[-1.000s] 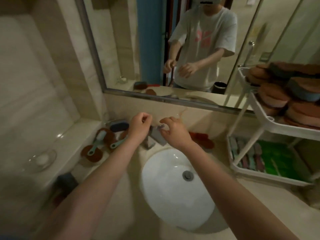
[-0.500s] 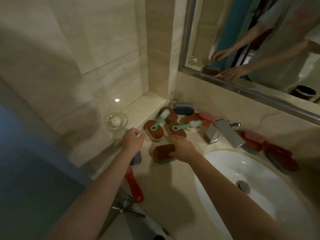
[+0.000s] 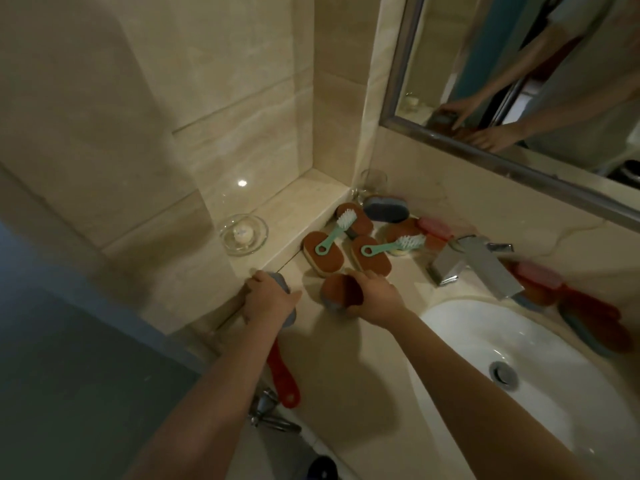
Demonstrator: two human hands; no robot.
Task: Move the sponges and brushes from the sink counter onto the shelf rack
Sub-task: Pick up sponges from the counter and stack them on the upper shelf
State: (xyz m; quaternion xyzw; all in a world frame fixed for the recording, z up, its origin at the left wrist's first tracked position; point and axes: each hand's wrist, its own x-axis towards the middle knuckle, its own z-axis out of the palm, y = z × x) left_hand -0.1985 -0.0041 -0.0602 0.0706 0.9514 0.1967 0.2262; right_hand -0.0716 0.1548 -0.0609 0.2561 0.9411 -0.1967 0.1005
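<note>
Centre of frame, left hand point(image 3: 268, 299): closed over a grey-blue brush head with a red plastic handle point(image 3: 283, 379) lying on the beige marble desk point(image 3: 349, 368).
Right hand point(image 3: 375, 299): gripping a brown oval sponge with a grey base point(image 3: 337, 292).
Above them: two brown oval sponges point(image 3: 323, 252) and two mint-green brushes point(image 3: 336, 232).
Right: chrome tap point(image 3: 474, 263), white sink point(image 3: 540, 368).

glass dish point(image 3: 244, 234) on ledge, chrome faucet point(image 3: 475, 263), white basin point(image 3: 540, 368), mirror point(image 3: 540, 81)

We can read no text, label, brand, number or sign anywhere; every surface we see here is unmarked.
</note>
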